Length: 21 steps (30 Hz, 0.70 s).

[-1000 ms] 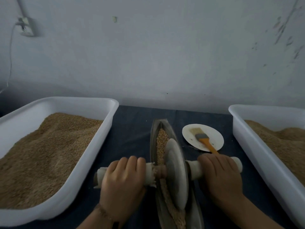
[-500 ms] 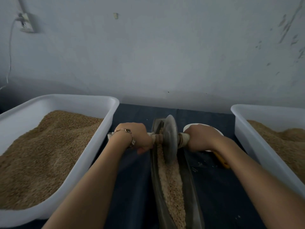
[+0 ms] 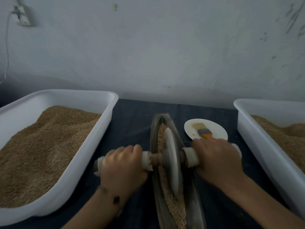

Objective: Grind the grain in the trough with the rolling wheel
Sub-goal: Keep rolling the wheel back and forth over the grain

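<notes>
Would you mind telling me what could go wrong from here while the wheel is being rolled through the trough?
1. Grain is heaped high near the trough's near end; the wheel may push some over the rim onto the cloth.
2. The right hand grips the handle close to the plate holding the brush; a forward stroke could knock them.
3. The left hand sits close beside the trough rim, so knuckles might scrape it.

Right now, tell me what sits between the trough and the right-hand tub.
In the head view, a white plate with a brush on it, resting on dark cloth.
</notes>
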Motion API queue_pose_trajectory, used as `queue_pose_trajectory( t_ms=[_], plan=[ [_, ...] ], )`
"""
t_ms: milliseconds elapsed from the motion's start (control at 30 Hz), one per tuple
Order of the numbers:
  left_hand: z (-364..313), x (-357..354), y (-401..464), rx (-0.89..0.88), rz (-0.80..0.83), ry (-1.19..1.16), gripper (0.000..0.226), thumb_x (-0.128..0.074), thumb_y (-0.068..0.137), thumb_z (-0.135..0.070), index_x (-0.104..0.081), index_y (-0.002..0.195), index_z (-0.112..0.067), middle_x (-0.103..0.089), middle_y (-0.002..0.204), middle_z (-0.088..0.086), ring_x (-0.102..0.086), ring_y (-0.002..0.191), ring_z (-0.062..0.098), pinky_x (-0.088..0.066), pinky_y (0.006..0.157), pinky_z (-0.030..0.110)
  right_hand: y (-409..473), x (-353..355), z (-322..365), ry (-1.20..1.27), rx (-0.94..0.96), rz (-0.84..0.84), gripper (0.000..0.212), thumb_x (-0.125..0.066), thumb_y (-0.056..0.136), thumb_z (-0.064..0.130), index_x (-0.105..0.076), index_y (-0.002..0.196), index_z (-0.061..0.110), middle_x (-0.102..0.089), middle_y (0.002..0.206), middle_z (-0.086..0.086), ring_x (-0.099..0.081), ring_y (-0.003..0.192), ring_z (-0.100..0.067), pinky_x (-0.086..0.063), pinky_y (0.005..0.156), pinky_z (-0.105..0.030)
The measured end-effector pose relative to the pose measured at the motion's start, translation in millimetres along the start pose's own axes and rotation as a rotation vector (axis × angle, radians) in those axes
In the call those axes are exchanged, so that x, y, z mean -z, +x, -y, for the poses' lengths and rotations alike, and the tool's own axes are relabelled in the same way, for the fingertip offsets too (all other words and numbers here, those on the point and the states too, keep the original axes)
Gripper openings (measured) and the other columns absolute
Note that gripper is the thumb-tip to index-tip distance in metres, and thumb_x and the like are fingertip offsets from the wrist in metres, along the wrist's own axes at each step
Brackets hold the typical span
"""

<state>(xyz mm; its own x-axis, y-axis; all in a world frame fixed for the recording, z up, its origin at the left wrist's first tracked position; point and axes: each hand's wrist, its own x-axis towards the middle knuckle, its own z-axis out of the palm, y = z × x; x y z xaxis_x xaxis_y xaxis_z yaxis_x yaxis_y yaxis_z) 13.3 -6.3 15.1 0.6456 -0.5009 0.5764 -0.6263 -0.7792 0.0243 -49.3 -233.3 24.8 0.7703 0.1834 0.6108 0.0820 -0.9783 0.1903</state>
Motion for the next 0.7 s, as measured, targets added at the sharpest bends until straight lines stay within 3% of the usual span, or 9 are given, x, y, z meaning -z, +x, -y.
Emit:
queue_pose_trajectory(
  t_ms=[33,100,200,300,367,433,500,600,700],
  plan=[
    [4.0,-1.3,15.1,0.063,0.132,0.032,0.027,-0.073,0.060,-0.036,-0.049,0.057,-0.024,-0.050,0.053,-0.008,-0.046,0.044,0.009,-0.027,0.047,0.019,16.5,0.1,-3.0,-0.072,-0.029,0.141,0.034,-0.076,0.048,0.024,-0.047,0.066,0.025,-0.055,0.060,0.002,-0.054,0.051,-0.021,-0.016,0.045,-0.019],
    [16.2,-8.5,49.2,0.183,0.439,0.012,0.024,-0.060,0.074,-0.045,-0.053,0.064,-0.024,-0.055,0.061,-0.010,-0.051,0.054,0.006,-0.037,0.050,0.021,51.2,-7.4,-13.4,-0.061,-0.123,0.475,0.020,-0.060,0.066,0.031,-0.041,0.067,0.025,-0.055,0.070,0.005,-0.053,0.062,-0.018,-0.019,0.045,-0.025],
    [29.0,-15.2,98.6,0.293,0.817,-0.177,0.013,-0.065,0.070,-0.026,-0.062,0.063,-0.016,-0.063,0.064,-0.001,-0.060,0.060,0.013,-0.050,0.061,0.025,91.3,-25.6,-34.1,0.155,-0.224,0.851,0.002,-0.061,0.069,0.023,-0.059,0.070,0.024,-0.061,0.072,0.003,-0.056,0.063,-0.015,-0.035,0.050,-0.025],
    [23.4,-14.2,128.8,0.320,1.007,-0.227,0.017,-0.069,0.068,-0.007,-0.058,0.055,-0.009,-0.059,0.050,0.002,-0.055,0.050,0.014,-0.047,0.052,0.022,103.4,-37.8,-47.3,0.395,-0.371,1.045,0.024,-0.065,0.057,0.003,-0.067,0.081,-0.001,-0.061,0.069,-0.011,-0.056,0.059,-0.021,-0.040,0.051,-0.027],
    [17.3,-9.3,135.4,0.293,1.070,-0.146,0.019,-0.067,0.074,-0.007,-0.055,0.059,-0.007,-0.055,0.054,0.005,-0.051,0.051,0.015,-0.044,0.050,0.021,98.9,-41.5,-51.0,0.461,-0.393,1.077,0.017,-0.065,0.057,0.000,-0.067,0.074,-0.002,-0.059,0.066,-0.013,-0.055,0.059,-0.022,-0.043,0.052,-0.028],
    [15.0,-3.9,130.4,0.253,1.039,-0.097,0.016,-0.068,0.071,-0.011,-0.057,0.060,-0.007,-0.057,0.060,0.005,-0.053,0.055,0.016,-0.046,0.056,0.022,91.6,-42.1,-50.7,0.416,-0.374,0.993,0.009,-0.065,0.058,0.006,-0.060,0.056,0.013,-0.060,0.060,-0.007,-0.057,0.057,-0.021,-0.046,0.054,-0.031],
    [15.2,1.5,108.5,0.233,0.859,-0.095,0.015,-0.065,0.072,-0.026,-0.061,0.064,-0.014,-0.061,0.066,0.000,-0.058,0.063,0.014,-0.051,0.066,0.027,75.6,-35.2,-42.8,0.223,-0.300,0.808,0.010,-0.060,0.062,0.022,-0.053,0.056,0.017,-0.059,0.061,0.001,-0.060,0.061,-0.020,-0.049,0.056,-0.033],
    [3.1,8.5,48.5,0.114,0.396,0.058,0.024,-0.060,0.077,-0.041,-0.049,0.065,-0.023,-0.052,0.064,-0.011,-0.049,0.057,0.008,-0.039,0.057,0.025,24.5,-24.4,-17.7,0.010,-0.163,0.336,0.022,-0.066,0.066,0.029,-0.044,0.065,0.025,-0.055,0.066,0.004,-0.057,0.063,-0.023,-0.036,0.046,-0.028],
    [-13.9,15.6,-13.5,0.000,0.006,0.044,0.020,-0.070,0.067,-0.025,-0.051,0.062,-0.020,-0.049,0.058,-0.003,-0.045,0.049,0.016,-0.033,0.053,0.029,-29.7,-12.8,1.6,0.076,-0.056,-0.168,0.025,-0.075,0.063,0.016,-0.057,0.079,0.014,-0.060,0.065,-0.007,-0.056,0.055,-0.026,-0.045,0.051,-0.033]
  ],
)
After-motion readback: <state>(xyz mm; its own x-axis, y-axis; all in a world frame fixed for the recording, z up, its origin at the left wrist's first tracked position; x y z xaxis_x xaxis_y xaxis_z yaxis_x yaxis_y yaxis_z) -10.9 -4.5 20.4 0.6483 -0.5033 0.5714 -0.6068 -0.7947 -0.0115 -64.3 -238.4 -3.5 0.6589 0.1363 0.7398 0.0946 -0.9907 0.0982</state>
